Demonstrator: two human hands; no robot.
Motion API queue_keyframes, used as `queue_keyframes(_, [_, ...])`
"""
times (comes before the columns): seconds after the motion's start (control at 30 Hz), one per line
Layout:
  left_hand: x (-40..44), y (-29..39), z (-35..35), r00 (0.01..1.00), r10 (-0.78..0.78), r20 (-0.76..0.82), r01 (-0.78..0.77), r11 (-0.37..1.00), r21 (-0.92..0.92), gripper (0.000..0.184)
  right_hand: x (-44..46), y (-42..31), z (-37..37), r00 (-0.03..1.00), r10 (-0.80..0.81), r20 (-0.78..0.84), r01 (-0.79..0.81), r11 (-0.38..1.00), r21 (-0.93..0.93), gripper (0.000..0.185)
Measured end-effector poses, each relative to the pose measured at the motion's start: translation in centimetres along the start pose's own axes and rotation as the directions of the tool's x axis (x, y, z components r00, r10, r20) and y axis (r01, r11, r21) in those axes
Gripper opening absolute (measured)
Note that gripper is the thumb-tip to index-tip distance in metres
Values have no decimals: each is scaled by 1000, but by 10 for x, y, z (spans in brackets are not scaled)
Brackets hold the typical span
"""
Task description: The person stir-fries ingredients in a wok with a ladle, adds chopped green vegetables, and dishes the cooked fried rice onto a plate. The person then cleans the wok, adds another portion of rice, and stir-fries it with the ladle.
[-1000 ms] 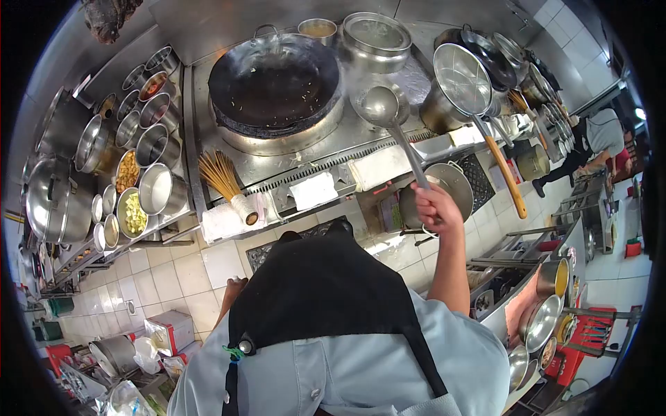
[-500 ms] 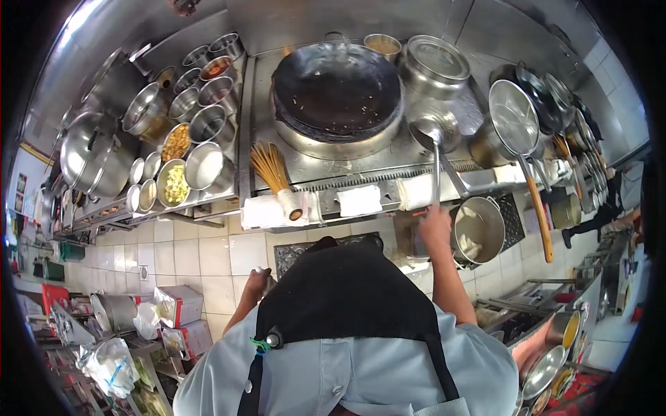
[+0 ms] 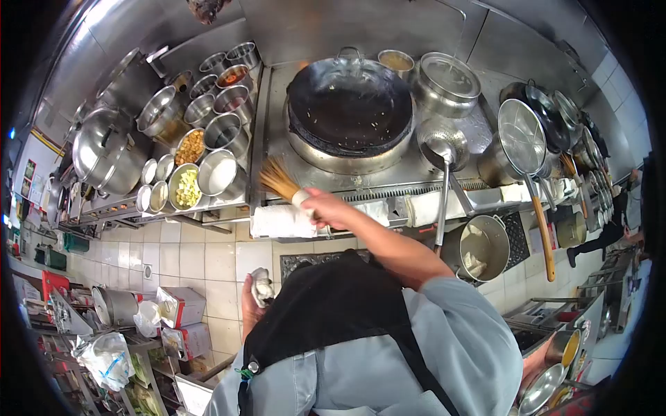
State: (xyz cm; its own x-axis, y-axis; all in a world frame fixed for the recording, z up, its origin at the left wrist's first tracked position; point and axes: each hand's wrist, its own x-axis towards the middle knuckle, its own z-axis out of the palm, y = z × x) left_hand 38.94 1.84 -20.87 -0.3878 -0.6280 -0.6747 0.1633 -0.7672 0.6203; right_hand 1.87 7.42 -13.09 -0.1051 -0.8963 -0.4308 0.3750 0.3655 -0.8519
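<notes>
The bamboo brush is gripped at its pale wrapped handle by my right hand, which reaches across to the stove's front edge. Low at my left side, my left hand is closed on a crumpled whitish cloth. A large black wok with a few small bits in it sits on the burner ring. To its right, a ladle rests in a perforated strainer, its handle hanging over the front edge. Folded white cloths lie along that edge below the brush.
Metal containers of ingredients stand at the left. A lidded pot is behind the ladle, and a wire skimmer lies on a pot at the right. A large pot stands below the edge. Part of another person shows far right.
My right hand has let go of the ladle, moved left and taken hold of the brush, which has lifted slightly. My left hand has turned, bringing the whitish cloth into clearer view.
</notes>
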Motion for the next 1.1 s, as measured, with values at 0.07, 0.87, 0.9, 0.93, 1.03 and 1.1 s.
queue_keyframes(0.07, [5, 14, -1, 994, -75, 85, 82, 993, -88, 52, -88, -23, -12, 989, -141, -38, 145, 978, 148, 82])
queue_keyframes(0.87, [162, -26, 388, 803, 379, 461, -435, 900, 18, 28, -257, -69, -109, 820, -267, -506, 218, 963, -156, 70])
queue_keyframes(0.9, [161, -21, 369, 781, 396, 483, -464, 886, 24, 32, -245, -83, -116, 837, -303, -455, 232, 951, -206, 66])
queue_keyframes(0.93, [165, -23, 351, 769, 453, 451, -518, 855, 24, 33, -229, -97, -119, 845, -313, -433, 249, 948, -200, 65])
queue_keyframes(1.03, [135, 1, 316, 728, 553, 405, -670, 700, 248, 38, -164, -130, -123, 870, -295, -395, 321, 947, -1, 62])
queue_keyframes(1.1, [123, 16, 297, 693, 593, 409, -720, 575, 388, 42, -112, -131, -121, 871, -307, -383, 355, 933, 60, 63])
